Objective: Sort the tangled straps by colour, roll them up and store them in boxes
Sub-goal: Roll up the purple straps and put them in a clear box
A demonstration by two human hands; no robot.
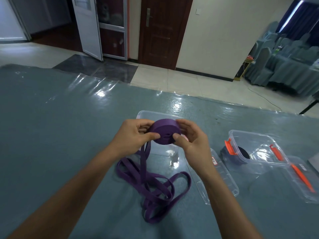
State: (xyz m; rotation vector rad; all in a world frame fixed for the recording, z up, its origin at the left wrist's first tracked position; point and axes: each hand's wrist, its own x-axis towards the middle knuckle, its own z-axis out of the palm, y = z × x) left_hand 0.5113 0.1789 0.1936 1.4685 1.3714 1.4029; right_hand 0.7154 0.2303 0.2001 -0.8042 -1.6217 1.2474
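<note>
A thick roll of purple strap [164,131] is held in the air between both hands. My left hand [133,137] grips its left side, thumb on the front face. My right hand [189,138] grips the right side, thumb near the roll's centre. The loose end of the purple strap [151,183] hangs down from the roll and lies in tangled loops on the table. Behind the roll stands a clear plastic box [146,114], partly hidden by my hands. To the right, a second clear box [259,149] with orange clips holds a dark rolled strap [242,154].
A clear lid [224,178] lies flat by my right forearm, and another lid with an orange clip [303,180] lies at the far right. The table [60,118] has a blue-grey cloth under shiny plastic film. Covered chairs [284,66] and doors stand beyond it.
</note>
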